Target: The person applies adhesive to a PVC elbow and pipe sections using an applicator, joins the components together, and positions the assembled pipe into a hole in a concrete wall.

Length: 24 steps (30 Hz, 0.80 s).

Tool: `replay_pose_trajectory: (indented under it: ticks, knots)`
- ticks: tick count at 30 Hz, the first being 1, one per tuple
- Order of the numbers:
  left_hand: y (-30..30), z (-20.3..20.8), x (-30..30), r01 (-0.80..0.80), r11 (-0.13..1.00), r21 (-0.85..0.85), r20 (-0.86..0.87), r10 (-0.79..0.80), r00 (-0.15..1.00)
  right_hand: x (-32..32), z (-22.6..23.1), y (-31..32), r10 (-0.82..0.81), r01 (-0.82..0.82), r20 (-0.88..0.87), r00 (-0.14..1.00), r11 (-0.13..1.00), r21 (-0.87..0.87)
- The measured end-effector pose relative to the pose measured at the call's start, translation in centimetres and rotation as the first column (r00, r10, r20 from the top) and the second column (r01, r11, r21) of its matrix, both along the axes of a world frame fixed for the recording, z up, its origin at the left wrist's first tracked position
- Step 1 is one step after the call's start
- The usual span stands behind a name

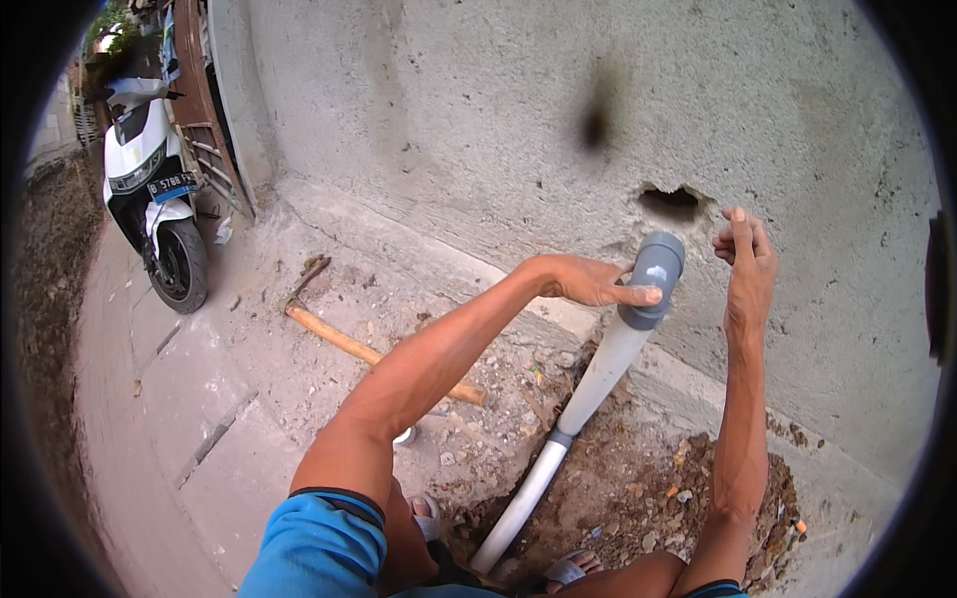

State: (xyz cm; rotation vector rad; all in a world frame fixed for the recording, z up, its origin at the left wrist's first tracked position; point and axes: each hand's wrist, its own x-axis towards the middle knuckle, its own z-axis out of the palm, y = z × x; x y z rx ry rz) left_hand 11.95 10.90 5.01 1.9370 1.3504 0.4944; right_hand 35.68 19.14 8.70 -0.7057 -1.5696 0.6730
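Note:
My left hand is wrapped around the side of a grey plastic pipe elbow, its thumb lying across the lower collar. This elbow caps the top of a leaning white pipe, which narrows at a grey joint to a thinner white pipe running down between my feet. Just above the elbow, a rough hole is broken into the grey wall. To the right of the hole my right hand is raised close to the wall, fingers bent and apart, with nothing visible in it.
A long-handled digging tool lies on the rubble to the left, partly behind my left arm. Dug-up soil and stones surround the lower pipe. A white scooter stands at the far left beside a rusty gate. The concrete wall rises ahead.

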Motion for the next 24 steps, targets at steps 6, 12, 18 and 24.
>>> replay_pose_trajectory:
  ticks: [6, 12, 18, 24]
  knots:
    - [-7.1, 6.5, -9.6, -0.315, 0.946, -0.080, -0.098, 0.307, 0.947, -7.8, 7.9, -8.6, 0.310, -0.302, -0.026, 0.950, 0.940, 0.161]
    - [-14.2, 17.7, -22.7, -0.881, 0.456, 0.128, 0.757, 0.529, 0.384, -17.7, 17.2, -12.0, 0.450, -0.476, 0.156, 0.879, 0.819, 0.322]
    - [-13.6, 32.9, -29.4, -0.936, 0.264, 0.232, 0.961, 0.089, 0.263, -21.8, 22.4, -14.4, 0.453, -0.526, 0.268, 0.850, 0.737, 0.425]
    - [-8.1, 43.1, -34.0, -0.547, 0.666, 0.507, 0.862, -0.402, 0.309, -21.0, 24.9, -15.9, 0.308, -0.516, 0.440, 0.844, 0.692, 0.504]
